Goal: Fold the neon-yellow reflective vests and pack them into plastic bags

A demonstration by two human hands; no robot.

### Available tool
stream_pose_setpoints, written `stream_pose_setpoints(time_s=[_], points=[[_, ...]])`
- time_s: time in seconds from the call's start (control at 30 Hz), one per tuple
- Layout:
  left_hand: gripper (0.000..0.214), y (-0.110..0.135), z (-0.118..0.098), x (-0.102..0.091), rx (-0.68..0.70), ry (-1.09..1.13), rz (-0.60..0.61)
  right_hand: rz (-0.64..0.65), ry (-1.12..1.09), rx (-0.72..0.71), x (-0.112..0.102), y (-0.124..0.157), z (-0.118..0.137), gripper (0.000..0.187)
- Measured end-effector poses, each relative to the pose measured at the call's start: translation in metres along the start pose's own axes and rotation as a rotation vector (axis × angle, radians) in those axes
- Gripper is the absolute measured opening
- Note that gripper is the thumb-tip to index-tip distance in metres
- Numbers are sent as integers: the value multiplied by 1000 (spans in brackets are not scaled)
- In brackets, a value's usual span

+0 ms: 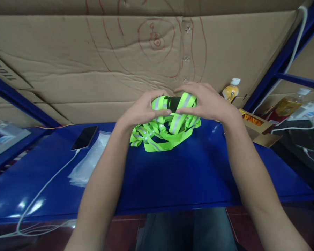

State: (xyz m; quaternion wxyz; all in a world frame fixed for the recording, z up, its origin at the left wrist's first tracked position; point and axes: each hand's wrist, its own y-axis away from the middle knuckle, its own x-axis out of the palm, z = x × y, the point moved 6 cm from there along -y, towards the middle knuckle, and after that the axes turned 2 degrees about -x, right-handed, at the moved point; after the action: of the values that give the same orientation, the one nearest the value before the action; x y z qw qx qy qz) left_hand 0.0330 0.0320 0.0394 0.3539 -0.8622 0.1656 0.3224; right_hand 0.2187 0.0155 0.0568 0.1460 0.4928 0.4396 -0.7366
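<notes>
Neon reflective straps (pixel 159 144), yellow-green w/ silver stripes, are in a loose tangle near the back edge of a shiny blue table (pixel 178 181), approx middle, close to the cardboard (pixel 68 45) standing behind it. Lower loops look spread out on the tabletop; the upper part is up in both hands.

L hand (pixel 146 109) has a narrow grip on the left side of the bunch, thumb pointing inward. R hand (pixel 204 101) does the same on the other side, thumb across the front of a strip, index finger arched over the top. Thumb tips are v. close, w/ a black piece (pixel 174 103) showing between the held strips. Other fingers are mostly hidden behind, so can't tell exactly how they're placed.

Left of the L forearm: clear plastic bags (pixel 90 164), partly covered by the arm, then a dark-screen phone (pixel 85 136) w/ a white cable (pixel 45 188) plugged in, running off the front edge.

Right side: yellow bottle (pixel 230 92) w/ white cap just past the R wrist, plus an open small carton (pixel 259 129) w/ orange stuff inside (too small to ID). Red marker rings (pixel 157 42) are drawn on the cardboard, fwiw.
</notes>
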Motion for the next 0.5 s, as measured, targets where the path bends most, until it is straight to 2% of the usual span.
stream_pose_setpoints(time_s=[0.07,0.17,0.33,0.43,0.5], points=[[36,0,1,-3,10,-14,-19,28,-35,35,0,0,-6,32],[30,2,10,-13,-50,-8,-106,9,-129,86,-8,5,-19,26],[31,4,19,-17,-79,32,-114,8,-316,133,-15,13,-29,36],[31,3,19,-14,-68,2,-109,-67,-367,167,-13,9,-25,48],[30,2,18,-11,-66,-14,-95,-90,-345,169,-8,6,-21,49]])
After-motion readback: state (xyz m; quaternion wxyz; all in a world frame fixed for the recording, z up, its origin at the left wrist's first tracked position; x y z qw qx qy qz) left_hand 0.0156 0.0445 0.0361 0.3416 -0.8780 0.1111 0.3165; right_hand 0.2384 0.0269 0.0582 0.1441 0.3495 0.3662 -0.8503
